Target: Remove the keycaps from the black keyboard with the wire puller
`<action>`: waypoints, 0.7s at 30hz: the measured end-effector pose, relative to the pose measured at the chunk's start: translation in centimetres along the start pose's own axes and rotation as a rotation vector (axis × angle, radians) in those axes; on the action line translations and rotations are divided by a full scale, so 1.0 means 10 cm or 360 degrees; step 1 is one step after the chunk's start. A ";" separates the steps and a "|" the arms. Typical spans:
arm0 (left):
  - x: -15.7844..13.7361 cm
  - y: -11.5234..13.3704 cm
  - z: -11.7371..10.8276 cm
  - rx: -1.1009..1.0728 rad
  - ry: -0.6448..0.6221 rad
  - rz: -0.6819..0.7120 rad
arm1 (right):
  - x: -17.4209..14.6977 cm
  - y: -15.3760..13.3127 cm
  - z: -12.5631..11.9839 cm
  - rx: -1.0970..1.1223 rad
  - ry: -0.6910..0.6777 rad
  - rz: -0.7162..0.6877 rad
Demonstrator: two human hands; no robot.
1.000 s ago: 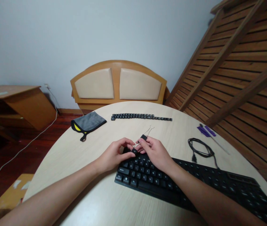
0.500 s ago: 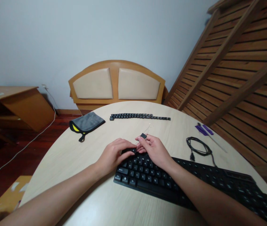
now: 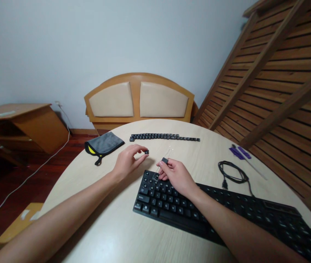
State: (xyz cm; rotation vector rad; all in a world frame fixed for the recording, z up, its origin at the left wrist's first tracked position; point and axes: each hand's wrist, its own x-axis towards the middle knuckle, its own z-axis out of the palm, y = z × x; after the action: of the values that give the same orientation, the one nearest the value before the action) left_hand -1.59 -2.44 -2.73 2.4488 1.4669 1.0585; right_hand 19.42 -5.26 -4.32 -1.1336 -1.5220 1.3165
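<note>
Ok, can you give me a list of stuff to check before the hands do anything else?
1. Small black square keycap held safely: ok, pinched in the left hand's fingertips.
2. Thin wire puller with black handle held: ok, gripped by the right hand.
3. Puller's lower end off the long black plastic keyboard: cannot tell; it's over the top left part, but touching or not is unclear.
4. All keys capped: not ok, bare spots show near that corner.
5. Lined-up small black keycaps tidy: ok, in neat rows.
6. Coiled black cable out of the way: ok, apart from both hands.
</note>
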 end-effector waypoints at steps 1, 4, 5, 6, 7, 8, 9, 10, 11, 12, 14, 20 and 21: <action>0.09 -0.09 0.00 0.0164 -0.0026 0.0008 | 0.00 0.00 0.01 -0.0005 -0.0001 0.0003; 0.36 -0.37 0.06 0.0393 0.0006 -0.0037 | 0.00 -0.02 0.02 -0.0028 0.0003 0.0019; 0.44 -0.46 0.09 0.0419 0.0023 -0.0055 | -0.01 -0.03 0.02 -0.0035 0.0005 0.0025; 0.50 -0.55 0.12 0.0444 0.0044 -0.0074 | -0.01 -0.04 0.02 -0.0039 0.0004 0.0028; 0.55 -0.64 0.16 0.0464 0.0061 -0.0087 | -0.01 -0.04 0.02 -0.0039 0.0001 0.0027; 0.58 -0.71 0.20 0.0483 0.0076 -0.0096 | -0.01 -0.04 0.03 -0.0039 -0.0001 0.0026; 0.60 -0.78 0.24 0.0501 0.0091 -0.0103 | -0.01 -0.04 0.03 -0.0038 -0.0004 0.0026; 0.61 -0.84 0.27 0.0518 0.0103 -0.0111 | -0.01 -0.04 0.03 -0.0040 -0.0003 0.0026; 0.61 -0.89 0.30 0.0534 0.0112 -0.0118 | -0.01 -0.04 0.03 -0.0045 -0.0002 0.0029; 0.60 -0.93 0.33 0.0548 0.0118 -0.0126 | -0.01 -0.03 0.02 -0.0052 0.0000 0.0033; 0.59 -0.99 0.35 0.0575 0.0124 -0.0144 | -0.02 -0.03 0.02 -0.0062 0.0002 0.0041; 0.59 -1.12 0.37 0.0633 0.0138 -0.0216 | -0.03 -0.04 0.02 -0.0065 -0.0012 0.0048; 0.59 -1.13 0.38 0.0639 0.0141 -0.0226 | -0.03 -0.04 0.02 -0.0062 -0.0014 0.0049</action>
State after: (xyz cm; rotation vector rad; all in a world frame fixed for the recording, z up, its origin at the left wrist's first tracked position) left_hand -5.91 9.24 -7.20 2.5186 2.0210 0.9299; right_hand 19.31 -5.65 -3.93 -1.1820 -1.5482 1.3190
